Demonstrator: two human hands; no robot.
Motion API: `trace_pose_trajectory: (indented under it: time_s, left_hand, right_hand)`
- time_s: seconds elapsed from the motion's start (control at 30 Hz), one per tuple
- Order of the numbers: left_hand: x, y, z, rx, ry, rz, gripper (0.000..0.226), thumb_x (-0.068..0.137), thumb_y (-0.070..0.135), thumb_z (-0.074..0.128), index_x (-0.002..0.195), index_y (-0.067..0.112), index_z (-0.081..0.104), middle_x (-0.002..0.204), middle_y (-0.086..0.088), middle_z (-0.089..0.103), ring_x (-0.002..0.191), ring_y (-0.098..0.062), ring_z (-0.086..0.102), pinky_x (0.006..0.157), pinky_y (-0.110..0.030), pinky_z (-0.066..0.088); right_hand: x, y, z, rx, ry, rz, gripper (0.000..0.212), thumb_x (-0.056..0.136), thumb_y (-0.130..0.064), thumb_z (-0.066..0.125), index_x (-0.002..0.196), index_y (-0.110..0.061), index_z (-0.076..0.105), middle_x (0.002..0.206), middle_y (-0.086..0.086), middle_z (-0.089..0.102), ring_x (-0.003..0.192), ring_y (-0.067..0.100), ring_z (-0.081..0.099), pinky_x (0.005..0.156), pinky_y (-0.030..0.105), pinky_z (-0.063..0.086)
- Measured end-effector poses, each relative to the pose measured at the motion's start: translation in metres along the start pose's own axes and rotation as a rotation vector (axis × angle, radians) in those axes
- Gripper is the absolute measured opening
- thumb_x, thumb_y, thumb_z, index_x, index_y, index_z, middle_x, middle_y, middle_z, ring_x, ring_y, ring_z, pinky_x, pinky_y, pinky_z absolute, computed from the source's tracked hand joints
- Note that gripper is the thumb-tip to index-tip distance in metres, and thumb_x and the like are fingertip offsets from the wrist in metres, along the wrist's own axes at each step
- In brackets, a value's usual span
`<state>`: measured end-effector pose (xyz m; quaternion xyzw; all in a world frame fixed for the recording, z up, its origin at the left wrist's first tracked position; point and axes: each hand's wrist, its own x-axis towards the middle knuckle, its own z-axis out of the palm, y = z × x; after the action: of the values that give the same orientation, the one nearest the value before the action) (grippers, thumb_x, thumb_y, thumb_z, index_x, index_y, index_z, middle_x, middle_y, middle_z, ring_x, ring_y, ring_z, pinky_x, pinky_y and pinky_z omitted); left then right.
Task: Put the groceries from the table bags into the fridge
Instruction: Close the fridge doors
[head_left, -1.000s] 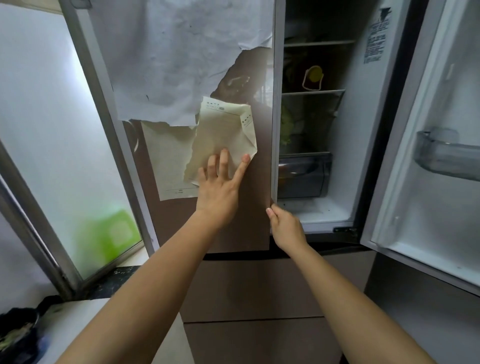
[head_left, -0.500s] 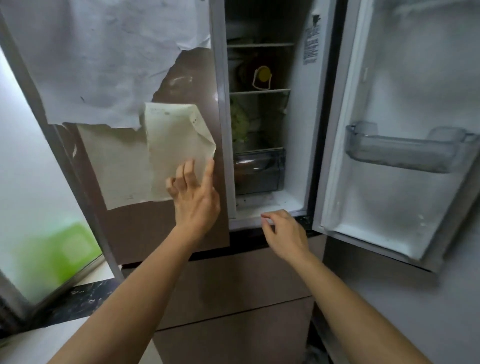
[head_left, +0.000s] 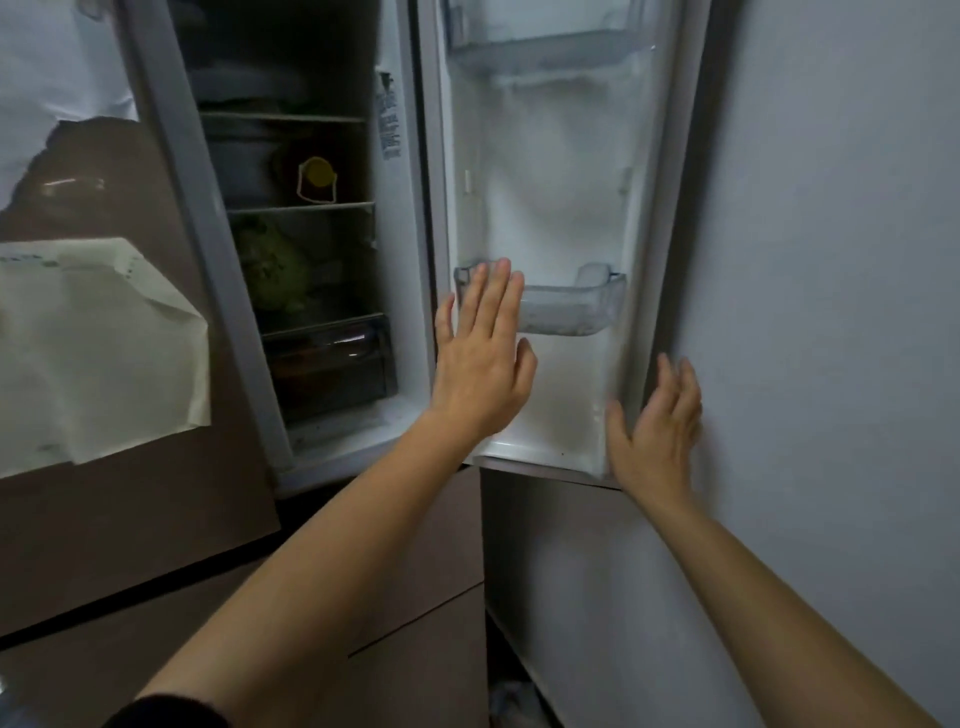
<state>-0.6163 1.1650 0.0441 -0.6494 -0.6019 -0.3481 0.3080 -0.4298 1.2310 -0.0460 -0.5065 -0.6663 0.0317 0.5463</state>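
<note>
The fridge stands in front of me with its right door (head_left: 550, 197) swung wide open against the grey wall. My left hand (head_left: 480, 358) is flat and open against the door's inner face, its fingertips over the clear door bin (head_left: 576, 306). My right hand (head_left: 657, 426) is open at the door's outer edge, low down. Neither hand holds anything. Inside the fridge (head_left: 311, 260) I see glass shelves, a green vegetable (head_left: 272, 265), a yellow-lidded container (head_left: 317, 179) and a clear drawer (head_left: 332, 358). No grocery bags are in view.
The left fridge door (head_left: 104, 519) is brown and closed, with torn white paper and a creased cream sheet (head_left: 98, 353) stuck on it. Brown lower drawers (head_left: 405, 623) sit below. A grey wall (head_left: 831, 312) runs close on the right.
My left hand left the paper on the left door and moved right onto the open door's inside. My right hand moved from the fridge's bottom edge to the door's outer edge. The view swung right.
</note>
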Motion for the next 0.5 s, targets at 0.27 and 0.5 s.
trace_pose_trajectory:
  time_s: [0.27,0.5]
  left_hand:
    - [0.01,0.016,-0.008,-0.055,0.039,-0.125,0.047,0.099,0.047,0.036,0.133,0.017,0.048,0.133,-0.008,0.047,0.132,-0.027,0.038,0.116,-0.052,0.023]
    - [-0.002,-0.002,-0.025,-0.076,0.096,-0.193,0.049,0.098,0.055,0.031,0.123,0.017,0.049,0.129,-0.008,0.049,0.129,-0.025,0.041,0.11,-0.051,0.033]
  right_hand:
    - [0.044,0.003,0.012,0.381,-0.268,0.332,0.099,0.088,-0.04,0.059,0.158,-0.019,-0.008,0.167,0.007,0.002,0.154,0.025,0.004,0.124,0.045,0.009]
    - [0.001,-0.011,0.016,0.446,-0.052,0.353,0.101,0.08,-0.084,0.03,0.157,-0.019,0.024,0.155,0.013,0.03,0.141,0.029,0.033,0.115,0.039,0.027]
